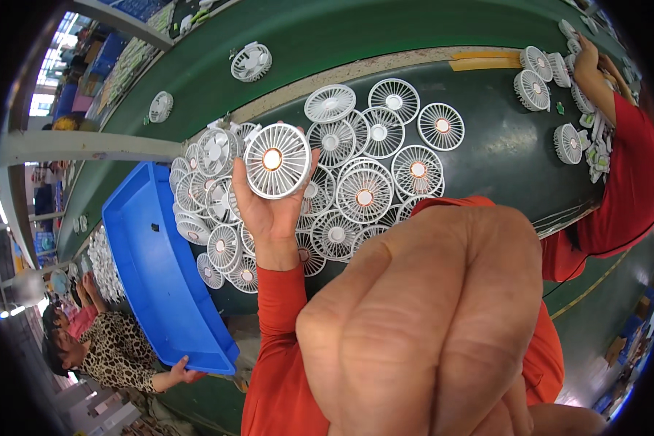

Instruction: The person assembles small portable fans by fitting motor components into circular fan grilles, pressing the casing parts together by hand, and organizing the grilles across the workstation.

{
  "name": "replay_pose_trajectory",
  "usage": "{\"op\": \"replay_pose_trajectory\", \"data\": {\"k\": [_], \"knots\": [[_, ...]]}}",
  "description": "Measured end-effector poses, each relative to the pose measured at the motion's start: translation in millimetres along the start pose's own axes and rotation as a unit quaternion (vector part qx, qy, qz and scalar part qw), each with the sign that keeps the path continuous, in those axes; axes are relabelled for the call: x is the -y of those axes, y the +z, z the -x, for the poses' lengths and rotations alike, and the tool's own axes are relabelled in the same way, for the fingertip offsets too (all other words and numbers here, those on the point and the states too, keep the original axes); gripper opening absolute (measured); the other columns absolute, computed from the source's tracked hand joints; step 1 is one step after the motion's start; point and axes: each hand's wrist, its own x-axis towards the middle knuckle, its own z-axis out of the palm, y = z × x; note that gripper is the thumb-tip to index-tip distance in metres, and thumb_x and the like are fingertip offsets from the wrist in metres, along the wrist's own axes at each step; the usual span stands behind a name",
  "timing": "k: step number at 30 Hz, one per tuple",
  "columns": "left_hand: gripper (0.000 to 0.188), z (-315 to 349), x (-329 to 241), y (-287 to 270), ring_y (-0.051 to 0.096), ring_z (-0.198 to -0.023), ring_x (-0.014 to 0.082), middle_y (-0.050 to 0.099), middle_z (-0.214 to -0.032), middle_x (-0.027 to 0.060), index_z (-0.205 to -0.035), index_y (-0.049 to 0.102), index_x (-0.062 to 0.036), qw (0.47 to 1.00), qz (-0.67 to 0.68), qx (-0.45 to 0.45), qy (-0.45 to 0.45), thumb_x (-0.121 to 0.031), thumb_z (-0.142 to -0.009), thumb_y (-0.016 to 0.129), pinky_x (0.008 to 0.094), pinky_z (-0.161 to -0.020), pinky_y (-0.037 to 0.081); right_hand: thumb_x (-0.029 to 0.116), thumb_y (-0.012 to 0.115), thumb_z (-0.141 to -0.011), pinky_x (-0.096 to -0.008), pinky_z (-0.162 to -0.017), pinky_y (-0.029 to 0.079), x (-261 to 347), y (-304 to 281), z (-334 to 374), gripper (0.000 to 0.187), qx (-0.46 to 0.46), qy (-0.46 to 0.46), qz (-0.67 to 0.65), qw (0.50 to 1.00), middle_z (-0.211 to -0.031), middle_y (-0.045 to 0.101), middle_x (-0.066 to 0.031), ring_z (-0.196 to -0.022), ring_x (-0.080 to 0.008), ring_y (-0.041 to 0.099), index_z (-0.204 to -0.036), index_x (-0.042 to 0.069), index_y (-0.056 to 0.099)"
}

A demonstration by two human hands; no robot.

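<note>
My left hand [270,218] holds up a round white fan head [277,161] with a spoked grille and a shiny copper-coloured centre. Its fingers wrap round the fan's rim, above the pile. Very close to the camera, my right hand [421,320] fills the lower middle, its fingers bent and pressed together. Anything within those fingers is hidden. Behind the hands, many white round fan grilles [365,190] lie heaped on the dark green work surface [487,171], some with copper-coloured centres. Part of the heap is covered by my right hand.
A blue plastic bin [149,254] stands left of the heap, with another person's hand [187,372] on its edge. Beyond, a green conveyor belt [203,80] carries white fan parts [251,62]. At right, a red-sleeved co-worker's hand [587,62] is among more fans [532,90].
</note>
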Motion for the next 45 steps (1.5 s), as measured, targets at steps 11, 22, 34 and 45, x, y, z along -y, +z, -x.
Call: {"op": "replay_pose_trajectory", "data": {"k": [11, 22, 34, 45], "knots": [[0.058, -31, -8, 32, 0.038, -0.134, 0.0378, 0.043, -0.140, 0.0221, -0.138, 0.041, -0.0040, 0.997, 0.015, 0.063, 0.036, -0.045, -0.097, 0.045, 0.0616, -0.110, 0.031, 0.042, 0.068, -0.087, -0.0343, -0.076, 0.051, -2, 7, -19, 0.053, 0.073, -0.021, 0.006, 0.997, -0.106, 0.063, -0.0222, -0.092, -0.0287, 0.064, -0.109, -0.005, 0.062], [0.045, -49, -17, 35, 0.056, -0.117, 0.0282, 0.057, -0.127, 0.0133, -0.129, 0.051, -0.0055, 0.998, 0.040, 0.038, 0.002, -0.038, -0.099, 0.044, 0.0495, -0.100, 0.046, 0.045, 0.067, -0.087, -0.0336, -0.071, 0.051, -23, -17, -47, 0.053, 0.109, -0.026, 0.014, 0.994, -0.104, 0.065, -0.0189, -0.091, -0.0258, 0.064, -0.110, -0.003, 0.064], [0.046, -43, -24, 34, 0.056, -0.116, 0.0290, 0.057, -0.127, 0.0146, -0.129, 0.051, -0.0058, 0.991, 0.048, 0.116, 0.034, -0.040, -0.098, 0.045, 0.0501, -0.099, 0.047, 0.045, 0.066, -0.088, -0.0265, -0.056, 0.050, -30, -45, -41, 0.052, 0.084, 0.018, 0.088, 0.992, -0.101, 0.065, -0.0192, -0.070, -0.0210, 0.064, -0.103, -0.005, 0.067], [0.042, -48, -26, 25, 0.058, -0.113, 0.0274, 0.059, -0.123, 0.0119, -0.128, 0.051, -0.0068, 0.990, 0.037, 0.125, 0.050, -0.037, -0.099, 0.047, 0.0476, -0.096, 0.049, 0.011, 0.062, -0.086, -0.0314, -0.084, 0.051, 48, -99, 9, 0.044, -0.179, 0.128, 0.679, 0.700, -0.121, 0.057, -0.0105, -0.109, -0.0203, 0.056, -0.128, 0.006, 0.053]]}}
